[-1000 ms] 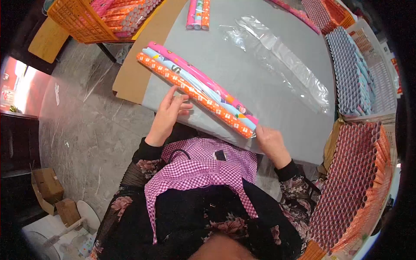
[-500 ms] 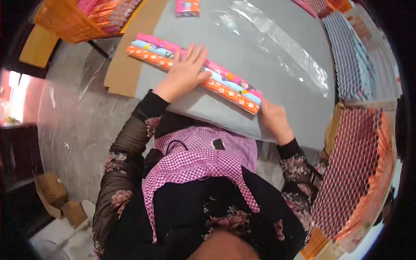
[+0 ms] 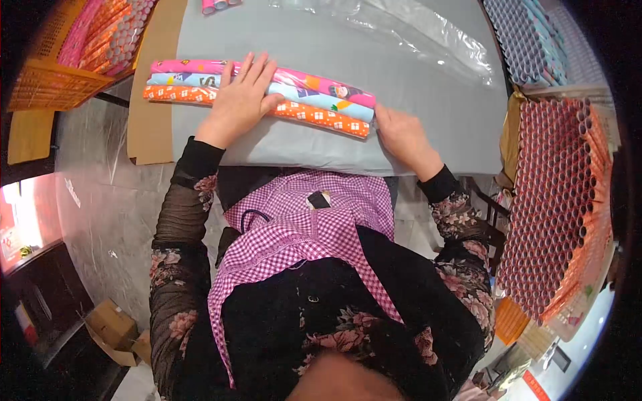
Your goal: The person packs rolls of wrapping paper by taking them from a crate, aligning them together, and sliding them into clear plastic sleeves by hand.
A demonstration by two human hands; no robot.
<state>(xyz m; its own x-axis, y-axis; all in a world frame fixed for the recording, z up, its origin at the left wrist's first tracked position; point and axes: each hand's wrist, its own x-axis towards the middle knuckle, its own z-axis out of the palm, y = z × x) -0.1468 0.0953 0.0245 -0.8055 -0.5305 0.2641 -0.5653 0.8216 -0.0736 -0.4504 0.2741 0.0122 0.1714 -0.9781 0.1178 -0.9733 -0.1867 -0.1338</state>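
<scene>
Three rolls of wrapping paper lie side by side on the grey-covered table: a pink roll (image 3: 321, 83), a light blue roll (image 3: 317, 97) and an orange roll (image 3: 321, 119). A glossy sheen on them looks like clear plastic film. My left hand (image 3: 241, 100) lies flat across the rolls near their middle, fingers spread. At their right end is my right hand (image 3: 404, 137), its fingers curled together and its thumb side against the roll ends. Whatever it pinches there is hidden.
Clear plastic sleeves (image 3: 428, 33) lie across the far side of the grey table (image 3: 441, 100). Cardboard (image 3: 157, 87) lines its left edge. An orange basket of rolls (image 3: 67, 83) stands left. Stacks of red-patterned rolls (image 3: 548, 200) and blue rolls (image 3: 521, 43) stand right.
My view has turned and shifted, so the rolls now sit further left and more level. Both hands stay at about the same places on the rolls.
</scene>
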